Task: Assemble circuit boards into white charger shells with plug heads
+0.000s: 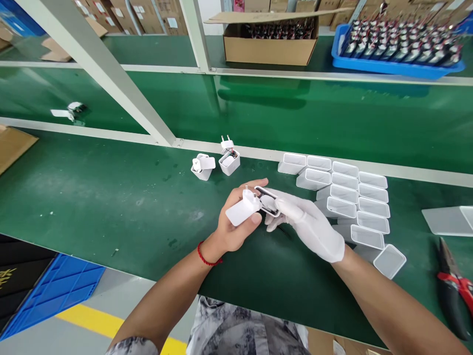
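My left hand (232,222), bare with a red string at the wrist, grips a white charger plug part (243,209) with two pins pointing up. My right hand (308,224) wears a white glove and holds a white open charger shell (268,201) against the plug part. Both hands meet above the green bench (111,197), near its middle. Two more partly assembled white chargers (203,166) (229,160) stand on the bench just beyond my hands.
Several empty white shells (351,197) lie in rows to the right, and a clear tray (449,220) beyond them. Red-handled cutters (456,286) lie at the far right. A cardboard box (271,42) and a blue tray (397,47) of parts sit on the rear shelf.
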`<action>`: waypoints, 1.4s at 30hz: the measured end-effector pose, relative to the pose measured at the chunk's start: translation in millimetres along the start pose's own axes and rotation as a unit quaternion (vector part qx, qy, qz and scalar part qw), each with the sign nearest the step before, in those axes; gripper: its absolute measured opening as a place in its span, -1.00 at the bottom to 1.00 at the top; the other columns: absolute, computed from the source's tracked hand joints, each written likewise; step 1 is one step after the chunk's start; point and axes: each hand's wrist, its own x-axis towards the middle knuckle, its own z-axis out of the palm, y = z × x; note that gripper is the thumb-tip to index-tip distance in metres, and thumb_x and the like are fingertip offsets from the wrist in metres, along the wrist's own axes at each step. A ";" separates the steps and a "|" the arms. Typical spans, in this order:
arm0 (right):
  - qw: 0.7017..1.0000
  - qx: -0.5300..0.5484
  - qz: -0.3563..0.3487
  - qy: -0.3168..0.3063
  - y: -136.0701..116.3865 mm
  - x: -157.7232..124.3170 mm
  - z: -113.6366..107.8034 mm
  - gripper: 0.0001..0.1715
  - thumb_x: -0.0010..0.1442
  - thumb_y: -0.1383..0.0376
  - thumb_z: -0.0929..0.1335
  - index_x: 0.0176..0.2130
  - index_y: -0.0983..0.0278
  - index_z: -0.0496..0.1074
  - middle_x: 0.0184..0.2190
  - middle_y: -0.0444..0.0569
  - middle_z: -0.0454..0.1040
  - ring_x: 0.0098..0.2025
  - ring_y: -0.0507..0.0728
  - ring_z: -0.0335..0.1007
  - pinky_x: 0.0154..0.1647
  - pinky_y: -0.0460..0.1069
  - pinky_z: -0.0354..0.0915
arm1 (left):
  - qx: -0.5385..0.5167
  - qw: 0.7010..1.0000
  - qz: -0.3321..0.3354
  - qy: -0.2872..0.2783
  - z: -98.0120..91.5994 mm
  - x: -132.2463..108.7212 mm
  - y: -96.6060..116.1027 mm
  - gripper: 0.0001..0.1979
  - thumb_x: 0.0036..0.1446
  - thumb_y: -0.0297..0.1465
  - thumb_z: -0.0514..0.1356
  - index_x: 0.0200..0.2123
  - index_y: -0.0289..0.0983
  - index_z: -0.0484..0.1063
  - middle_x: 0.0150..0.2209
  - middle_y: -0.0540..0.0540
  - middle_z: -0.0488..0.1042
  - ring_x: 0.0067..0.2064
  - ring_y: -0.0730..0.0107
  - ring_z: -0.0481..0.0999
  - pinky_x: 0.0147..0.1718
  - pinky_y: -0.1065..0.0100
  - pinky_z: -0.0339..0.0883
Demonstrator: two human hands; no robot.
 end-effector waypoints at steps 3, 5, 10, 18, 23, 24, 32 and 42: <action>1.000 0.009 0.010 -0.010 0.4 0.1 1.8 -0.38 0.26 0.00 0.35 0.17 0.29 0.44 -0.18 0.03 0.49 -0.31 0.08 0.39 -0.26 0.04 0.47 | -0.046 0.998 -0.043 0.017 2.4 -4.5 -4.0 -0.67 0.25 -0.17 0.18 -0.02 -0.21 0.27 0.17 -0.29 0.39 0.23 -0.01 0.37 0.13 -0.04 0.29; 1.000 -0.012 0.011 -0.016 -0.6 0.6 3.6 -0.42 0.27 0.00 0.33 0.13 0.29 0.46 -0.24 0.00 0.45 -0.31 0.09 0.36 -0.28 0.03 0.45 | -0.049 0.998 -0.044 0.018 4.1 -7.1 -6.4 -0.66 0.25 -0.14 0.17 -0.02 -0.19 0.24 0.16 -0.27 0.39 0.22 0.02 0.37 0.14 -0.05 0.27; 0.995 -0.099 0.011 -0.027 -3.0 2.8 8.4 -0.53 0.27 -0.05 0.32 -0.07 0.25 0.47 -0.37 -0.09 0.36 -0.38 0.06 0.28 -0.42 -0.05 0.31 | -0.038 0.999 -0.037 -0.009 8.3 -10.7 -7.0 -0.69 0.28 -0.14 0.14 -0.03 -0.17 0.24 0.17 -0.25 0.38 0.24 0.03 0.36 0.18 -0.07 0.24; 0.986 -0.157 -0.053 0.003 0.9 -1.0 10.2 -0.64 0.33 0.05 0.26 -0.14 0.22 0.48 -0.50 -0.16 0.26 -0.51 0.03 0.11 -0.48 -0.03 0.15 | -0.046 0.998 0.013 0.033 14.9 -6.3 -6.4 -0.75 0.27 -0.15 0.13 -0.13 -0.17 0.29 -0.09 -0.17 0.47 0.14 0.03 0.43 0.16 -0.16 0.27; 0.988 -0.151 -0.035 0.012 1.6 -0.2 11.0 -0.57 0.33 0.01 0.25 -0.05 0.22 0.49 -0.53 -0.15 0.26 -0.53 0.05 0.11 -0.45 -0.01 0.19 | -0.070 0.997 -0.011 0.035 14.1 -7.7 -7.5 -0.75 0.25 -0.14 0.15 -0.13 -0.17 0.31 -0.07 -0.16 0.47 0.16 0.03 0.42 0.17 -0.13 0.27; 0.991 -0.134 -0.025 0.002 1.6 0.3 10.4 -0.54 0.32 -0.01 0.26 -0.02 0.23 0.48 -0.50 -0.14 0.28 -0.50 0.07 0.15 -0.44 -0.01 0.22 | -0.079 0.996 -0.020 0.035 13.5 -8.1 -8.0 -0.75 0.25 -0.15 0.15 -0.12 -0.17 0.31 -0.06 -0.16 0.46 0.17 0.03 0.41 0.17 -0.12 0.26; 0.997 -0.061 -0.011 -0.034 5.1 0.9 1.5 -0.20 0.33 -0.23 0.09 0.00 0.32 0.46 -0.36 0.03 0.40 -0.33 0.15 0.31 -0.26 0.04 0.35 | -0.136 0.988 -0.035 0.066 11.2 -6.5 -9.3 -0.75 0.27 -0.16 0.13 -0.12 -0.19 0.33 -0.07 -0.12 0.49 0.16 0.02 0.42 0.17 -0.10 0.24; 0.991 -0.127 -0.024 -0.034 1.5 1.1 8.8 -0.54 0.31 0.05 0.25 0.00 0.29 0.46 -0.40 -0.10 0.32 -0.46 0.04 0.20 -0.43 -0.02 0.27 | -0.087 0.996 -0.012 0.031 12.0 -9.7 -10.9 -0.76 0.27 -0.18 0.15 -0.09 -0.17 0.33 -0.07 -0.14 0.45 0.19 0.03 0.38 0.21 -0.12 0.19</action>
